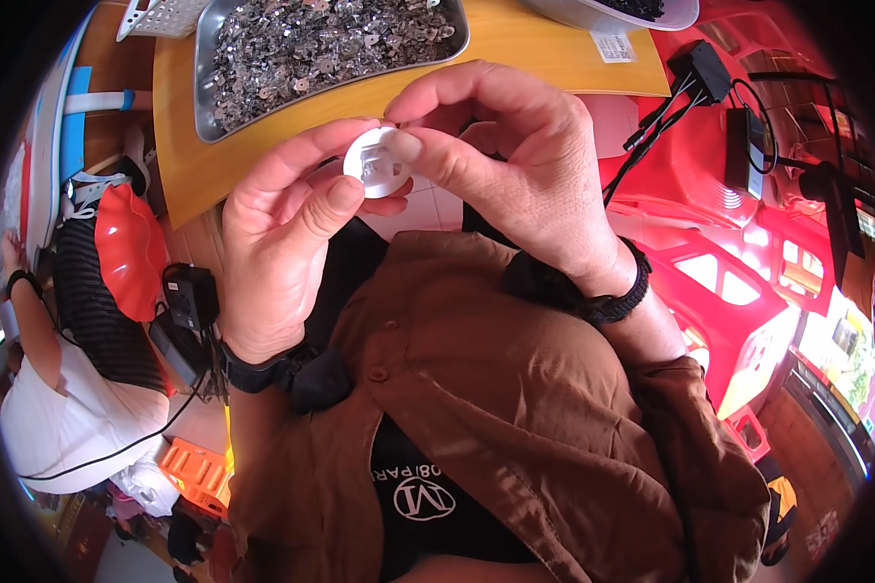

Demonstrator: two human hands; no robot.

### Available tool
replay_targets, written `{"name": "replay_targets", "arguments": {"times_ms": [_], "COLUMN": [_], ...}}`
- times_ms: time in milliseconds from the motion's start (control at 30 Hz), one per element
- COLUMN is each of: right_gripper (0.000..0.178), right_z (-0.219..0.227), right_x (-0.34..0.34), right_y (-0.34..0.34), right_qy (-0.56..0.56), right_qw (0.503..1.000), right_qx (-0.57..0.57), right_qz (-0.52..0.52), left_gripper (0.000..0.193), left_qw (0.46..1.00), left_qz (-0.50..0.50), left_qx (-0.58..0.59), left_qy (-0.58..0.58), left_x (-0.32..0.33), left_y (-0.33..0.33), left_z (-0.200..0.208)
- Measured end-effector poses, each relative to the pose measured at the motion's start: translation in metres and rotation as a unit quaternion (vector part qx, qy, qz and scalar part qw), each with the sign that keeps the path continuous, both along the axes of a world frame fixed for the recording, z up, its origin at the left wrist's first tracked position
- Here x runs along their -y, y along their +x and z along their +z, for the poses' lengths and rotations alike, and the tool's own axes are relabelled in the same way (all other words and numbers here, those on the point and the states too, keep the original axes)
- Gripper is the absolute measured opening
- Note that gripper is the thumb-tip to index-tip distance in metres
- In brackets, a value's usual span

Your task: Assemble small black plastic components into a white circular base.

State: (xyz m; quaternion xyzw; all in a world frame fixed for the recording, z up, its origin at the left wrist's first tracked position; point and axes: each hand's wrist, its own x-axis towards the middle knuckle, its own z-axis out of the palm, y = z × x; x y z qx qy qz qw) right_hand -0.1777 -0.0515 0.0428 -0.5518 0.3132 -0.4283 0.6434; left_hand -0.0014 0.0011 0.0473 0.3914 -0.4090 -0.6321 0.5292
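Between my two hands is a small round white plastic piece (376,173) with slots in its middle. My left hand (287,219) grips its left edge between thumb and fingers. From the other side, my right hand (520,165) pinches the upper right of the disc with thumb and forefinger; whether a smaller part sits under that thumb is hidden. Both hands are raised above my lap, just in front of the table edge. Beyond them a metal tray (204,97) holds a heap of small flat metal pieces with holes.
The tray stands on a yellow tabletop (554,73). A bowl of dark small parts (676,15) is at the far right, a white perforated basket (160,17) at the far left. Red plastic crates (719,301) and black cables (642,126) lie right. Another person (78,418) sits left.
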Motion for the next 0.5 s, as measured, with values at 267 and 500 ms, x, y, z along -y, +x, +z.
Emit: {"name": "replay_targets", "arguments": {"times_ms": [267, 500], "right_gripper": [0.017, 0.02], "right_z": [0.0092, 0.0042], "right_x": [-0.0029, 0.0012], "right_y": [0.0003, -0.0001], "right_qy": [-0.077, -0.005], "right_qw": [0.991, 0.999], "right_qx": [-0.103, -0.037], "right_qz": [-0.032, 0.016], "left_gripper": [0.029, 0.027], "left_qw": [0.998, 0.966], "left_qz": [0.012, 0.003], "left_qx": [0.06, 0.218], "left_qy": [-0.023, -0.135], "left_x": [-0.0013, 0.0008], "left_y": [-0.0028, -0.0008], "left_z": [0.0063, 0.0109]}}
